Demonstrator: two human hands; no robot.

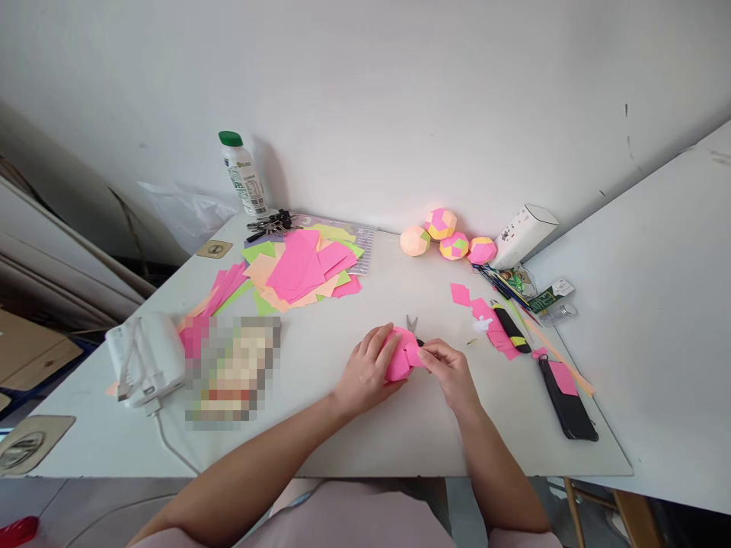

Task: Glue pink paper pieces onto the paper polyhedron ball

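Observation:
A pink folded-paper ball (398,365) is held low over the white table, in front of my body. My left hand (370,367) wraps round its left side, fingers over the top and thumb along the bottom. At its right side my right hand (448,371) pinches a pink paper flap (415,355) between thumb and fingertips. The flap touches the ball; whether it is a separate piece I cannot tell. Just behind the ball lie small scissors (412,324), their handles partly hidden by the ball and my right hand.
Paper sheets (297,266) are heaped at the back left, beside keys (274,223) and a bottle (245,179). Several finished paper balls (441,224) sit by the wall. To the right lie a utility knife (511,327), pink pieces (496,329) and a phone (568,407); a white charger (145,358) stands left.

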